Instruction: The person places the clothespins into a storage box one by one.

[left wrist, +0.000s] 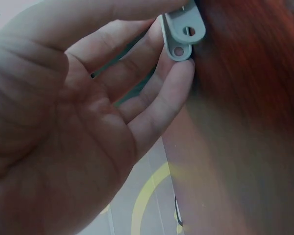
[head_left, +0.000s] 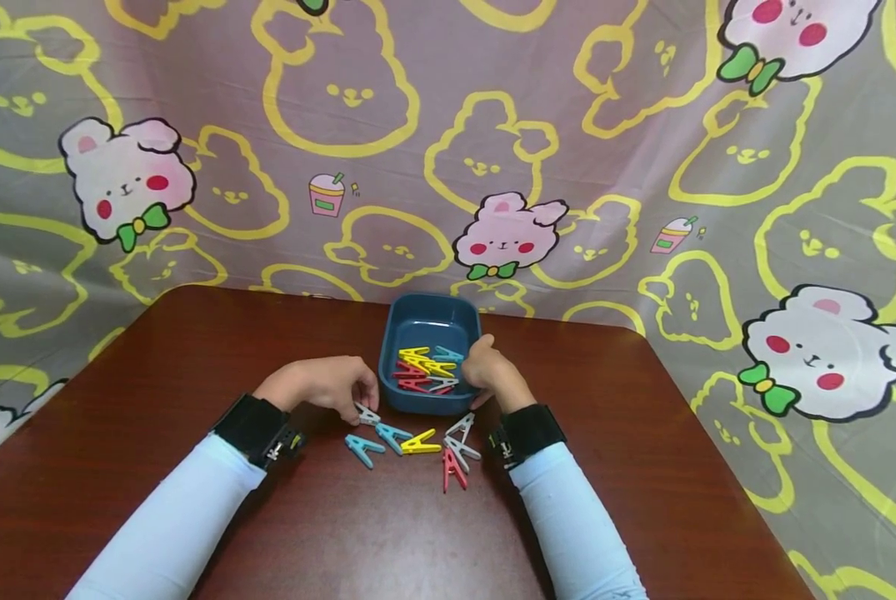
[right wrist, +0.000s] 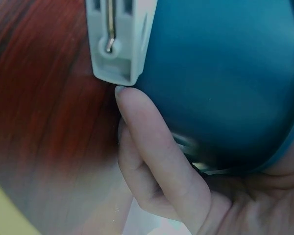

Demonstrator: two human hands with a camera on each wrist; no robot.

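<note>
My left hand [head_left: 335, 385] pinches a light grey clothespin [head_left: 367, 414] just off the near left corner of the dark blue plastic bin [head_left: 432, 404]. In the left wrist view the clothespin's holed ends [left wrist: 188, 30] stick out past the fingertips. My right hand [head_left: 487, 371] grips the bin's right wall, with fingers [right wrist: 154, 142] bent along its outer side in the right wrist view. Beside those fingers a light grey clothespin [right wrist: 118, 44] lies on the table. Inside the bin are several clothespins, among them a yellow one [head_left: 440, 368] and a light blue one [head_left: 448, 354].
Before the bin on the brown table [head_left: 282, 533] lie two light blue clothespins [head_left: 363, 448], a yellow one [head_left: 420, 444], two grey ones [head_left: 461, 451] and a red one [head_left: 453, 469]. A cartoon-patterned cloth [head_left: 387, 183] hangs behind the table.
</note>
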